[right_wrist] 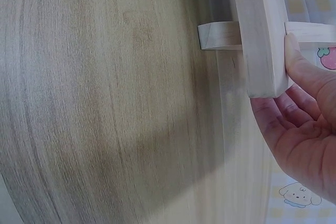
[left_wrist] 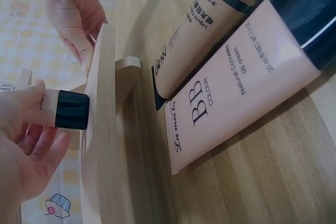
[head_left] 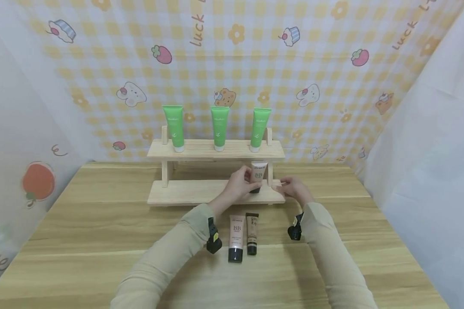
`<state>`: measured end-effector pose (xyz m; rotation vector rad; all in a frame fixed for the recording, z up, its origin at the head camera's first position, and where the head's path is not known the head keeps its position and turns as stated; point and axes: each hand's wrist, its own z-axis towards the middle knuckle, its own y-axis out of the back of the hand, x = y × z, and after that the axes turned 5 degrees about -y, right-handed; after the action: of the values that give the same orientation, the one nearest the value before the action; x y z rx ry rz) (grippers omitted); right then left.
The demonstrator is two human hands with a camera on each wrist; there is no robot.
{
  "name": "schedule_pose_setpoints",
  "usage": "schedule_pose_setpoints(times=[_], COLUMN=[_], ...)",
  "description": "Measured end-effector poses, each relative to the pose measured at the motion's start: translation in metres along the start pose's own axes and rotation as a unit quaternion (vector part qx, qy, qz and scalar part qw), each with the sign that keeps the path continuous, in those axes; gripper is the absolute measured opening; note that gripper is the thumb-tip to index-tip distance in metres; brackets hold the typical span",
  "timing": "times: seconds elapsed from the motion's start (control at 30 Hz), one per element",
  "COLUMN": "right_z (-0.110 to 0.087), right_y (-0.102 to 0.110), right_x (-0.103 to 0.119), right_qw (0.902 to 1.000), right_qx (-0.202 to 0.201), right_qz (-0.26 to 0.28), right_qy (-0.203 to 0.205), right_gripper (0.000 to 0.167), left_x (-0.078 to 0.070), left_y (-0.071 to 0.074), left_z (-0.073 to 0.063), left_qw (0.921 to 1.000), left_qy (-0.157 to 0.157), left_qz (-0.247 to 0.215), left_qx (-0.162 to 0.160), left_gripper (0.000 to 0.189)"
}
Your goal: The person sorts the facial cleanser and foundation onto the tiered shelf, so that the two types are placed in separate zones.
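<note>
A small pink BB cream tube stands cap down at the right part of the lower shelf. My left hand holds it between thumb and fingers; in the left wrist view its black cap meets the shelf board. My right hand grips the right end of that shelf, thumb on top and fingers under the edge, as the right wrist view shows. On the table before the shelf lie a larger pink BB cream tube and a slimmer beige liquid foundation tube, side by side, black caps toward me.
Three green tubes, left, middle and right, stand spaced out on the upper shelf. The two-tier wooden rack is at the back of the wooden table, against a checked cloth.
</note>
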<state>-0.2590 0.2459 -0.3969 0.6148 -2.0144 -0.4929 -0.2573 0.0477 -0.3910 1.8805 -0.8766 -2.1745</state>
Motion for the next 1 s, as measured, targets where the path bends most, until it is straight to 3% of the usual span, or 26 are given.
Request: schedule_pose_setpoints(times=[0.43, 1.0], right_z=[-0.002, -0.003], right_y=[0.001, 0.0], right_x=[0.001, 0.0], right_qw=[0.9999, 1.0], right_qx=[0.0, 0.0], right_qz=[0.002, -0.003], right_qy=[-0.01, -0.003], right_gripper=[0.063, 0.062], left_x=[0.003, 0.017], left_y=[0.005, 0.03], left_z=[-0.007, -0.037], left_qw=[0.9997, 0.9979], left_qy=[-0.007, 0.024], left_qz=[-0.023, -0.011], left_qx=[0.0, 0.058], left_gripper=[0.05, 0.044])
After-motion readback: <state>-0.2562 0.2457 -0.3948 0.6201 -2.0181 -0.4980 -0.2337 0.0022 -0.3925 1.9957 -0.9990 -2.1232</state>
